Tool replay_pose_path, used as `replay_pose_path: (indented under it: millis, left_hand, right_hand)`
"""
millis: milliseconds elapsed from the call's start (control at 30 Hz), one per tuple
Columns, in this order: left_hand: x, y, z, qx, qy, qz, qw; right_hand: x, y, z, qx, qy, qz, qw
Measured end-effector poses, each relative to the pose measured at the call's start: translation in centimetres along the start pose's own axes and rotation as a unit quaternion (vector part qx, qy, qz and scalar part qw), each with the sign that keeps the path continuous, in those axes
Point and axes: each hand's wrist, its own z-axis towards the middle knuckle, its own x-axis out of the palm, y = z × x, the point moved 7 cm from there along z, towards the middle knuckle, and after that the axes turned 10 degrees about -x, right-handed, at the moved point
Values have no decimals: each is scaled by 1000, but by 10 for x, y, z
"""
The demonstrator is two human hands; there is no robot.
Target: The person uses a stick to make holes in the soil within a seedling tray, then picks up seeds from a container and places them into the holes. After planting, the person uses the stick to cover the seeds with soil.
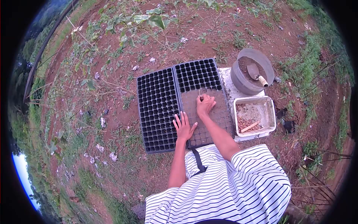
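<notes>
Two black seedling trays lie side by side in front of me. The left tray has empty cells. The right tray has empty cells at its far end and brown soil over the rest. My left hand rests with fingers spread where the two trays meet, holding nothing. Over the far edge of the soil, my right hand is closed, its fingers pinching a small, thin light-brown piece that I cannot make out clearly.
Right of the trays, a grey bucket holds soil and a trowel. Nearer me is a white basket with small brown bits and a wooden stick. Leafy plants grow beyond the trays.
</notes>
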Motion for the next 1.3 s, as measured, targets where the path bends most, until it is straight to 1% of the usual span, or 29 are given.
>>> replay_pose_path:
  millis: [67,167,267,367,400,433,500,533,567,633,667,700,767,800,867,900,967,1000,1067,1100,1167,1200,1300]
  left_hand:
    - [2,1,1,-1,-1,-5,1000]
    - [2,-1,1,4,-7,-4,1000]
    - [0,0,1,-3,-2,-2,1000]
    - [-1,1,-1,-7,23,-12,1000]
    - [-1,1,-1,-5,22,-14,1000]
    - [-1,0,0,-2,20,-17,1000]
    - [0,0,0,0,13,-16,1000]
    - [0,0,1,0,6,-15,1000]
    - [1,1,1,-1,5,-16,1000]
    - [1,1,1,4,5,-15,1000]
    - [1,1,1,4,5,-15,1000]
    - [1,1,1,3,8,-14,1000]
    - [1,1,0,1,11,-15,1000]
    - [1,1,1,3,5,-10,1000]
    - [2,1,0,7,-7,-8,1000]
    - [1,1,0,5,-6,-9,1000]
    - [-1,0,0,3,7,-13,1000]
    - [2,1,0,2,8,-13,1000]
    - [3,2,1,10,-28,-16,999]
    - [2,2,2,10,-29,-15,999]
    - [2,1,0,10,-36,-10,999]
    - [4,2,0,12,-34,-9,999]
    - [3,2,1,19,-57,-6,998]
  right_hand:
    - [-11,-15,-2,80,-37,-4,996]
    - [-16,-25,-5,100,-64,-13,993]
    - [-25,-29,0,86,-84,23,992]
    - [-26,-44,22,79,-107,1,991]
    - [-28,-44,33,66,-66,-16,995]
    - [-30,-50,43,67,-68,-16,995]
    - [-22,-54,65,24,10,-10,1000]
    - [-20,-56,74,19,41,-29,999]
    - [-21,-57,81,18,41,-29,999]
    - [-14,-53,91,-63,99,-60,991]
    - [-15,-51,92,-97,98,-16,990]
    - [-18,-52,91,-97,99,-16,990]
    - [-22,-42,86,-184,110,24,976]
    - [-26,-44,84,-184,111,22,976]
    - [-29,-39,73,-230,132,32,964]
    - [-30,-41,70,-231,134,31,963]
    - [-35,-36,61,-291,136,39,946]
    - [-39,-36,60,-291,136,38,946]
    - [-41,-38,59,-253,172,71,950]
    - [-40,-38,62,-253,171,72,949]
    - [-41,-51,74,-172,127,61,975]
    - [-39,-54,77,-158,110,60,979]
    - [-29,-53,78,-168,117,26,978]
